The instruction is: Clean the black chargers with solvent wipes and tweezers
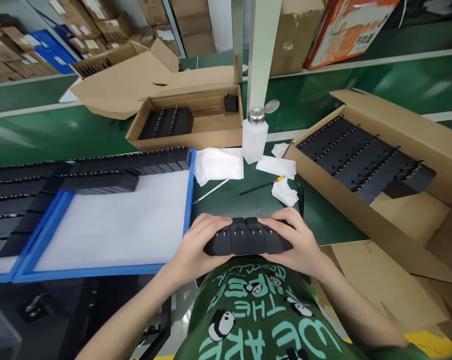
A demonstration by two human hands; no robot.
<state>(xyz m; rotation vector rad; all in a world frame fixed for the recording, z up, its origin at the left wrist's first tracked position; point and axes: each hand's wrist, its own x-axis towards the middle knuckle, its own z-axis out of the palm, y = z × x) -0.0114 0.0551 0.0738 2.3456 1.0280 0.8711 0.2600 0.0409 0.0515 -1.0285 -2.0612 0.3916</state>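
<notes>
Green desk [244,206] is sitting behind it all, and in the head view the left hand [198,245] and right hand [301,243] are pinching a row of black blocks [245,237] end to end by the shirt [229,305], probably because squeezing is keeping them lined up.

Camera: one, on the person's head | Direction: forward and steeply down, over the green desk [233,206] | Nearness: close to the printed T-shirt [248,320] at the bottom edge; left hand [200,242] and right hand [298,242] are below the centre | Reach: wide, until the stacked cartons [70,15] far behind, at top left
</notes>
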